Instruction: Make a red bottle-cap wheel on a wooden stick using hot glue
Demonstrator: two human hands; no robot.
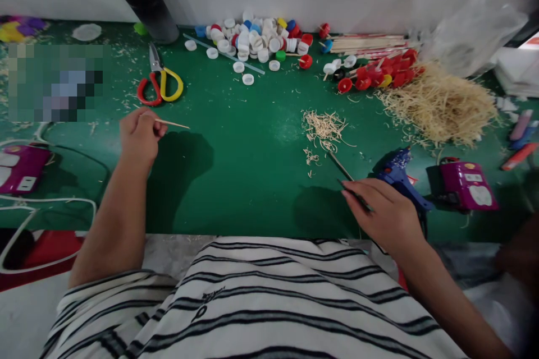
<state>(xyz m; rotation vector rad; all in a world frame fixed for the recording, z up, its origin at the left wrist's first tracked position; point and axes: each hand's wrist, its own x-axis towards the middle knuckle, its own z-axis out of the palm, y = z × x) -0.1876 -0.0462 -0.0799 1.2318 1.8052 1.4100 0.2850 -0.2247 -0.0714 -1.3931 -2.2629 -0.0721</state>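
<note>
My left hand (140, 136) is closed around a thin wooden stick (173, 123) that points right over the green table mat (244, 151). My right hand (385, 213) grips a slim dark-handled blade tool (342, 168) whose tip points up-left toward a small heap of wood shavings (323, 128). A blue glue gun (399, 175) lies just right of that hand.
Red-and-yellow scissors (160, 85) lie at the back left. Piles of bottle caps (256, 39), red caps on sticks (379, 74), a big shavings heap (442, 104), a clear bag (471, 28), two purple boxes (466, 184) (19, 167) and white cables (50, 202) surround the mat.
</note>
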